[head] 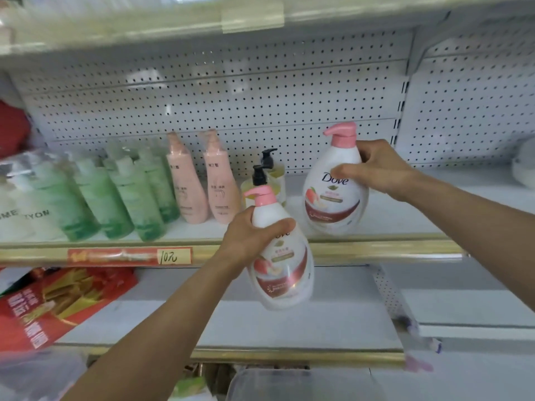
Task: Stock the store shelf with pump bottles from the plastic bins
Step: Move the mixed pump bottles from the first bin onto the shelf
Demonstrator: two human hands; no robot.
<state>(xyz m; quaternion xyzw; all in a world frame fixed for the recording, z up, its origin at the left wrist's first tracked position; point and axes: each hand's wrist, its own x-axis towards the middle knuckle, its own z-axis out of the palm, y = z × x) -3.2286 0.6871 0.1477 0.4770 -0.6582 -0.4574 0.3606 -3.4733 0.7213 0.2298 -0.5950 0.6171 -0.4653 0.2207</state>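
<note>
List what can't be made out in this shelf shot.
All in the head view:
- Brand name on the lower Dove bottle: the left hand covers most of it.
- White bottles far left: cut off by the frame edge, blurred.
- Red price strip: print blurred.
- Plastic bin: contents cut off by the bottom edge.

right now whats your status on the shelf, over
Right hand grips Dove bottle at shelf front. Left hand holds second Dove bottle below shelf edge. Black-pump bottles close behind.
</note>
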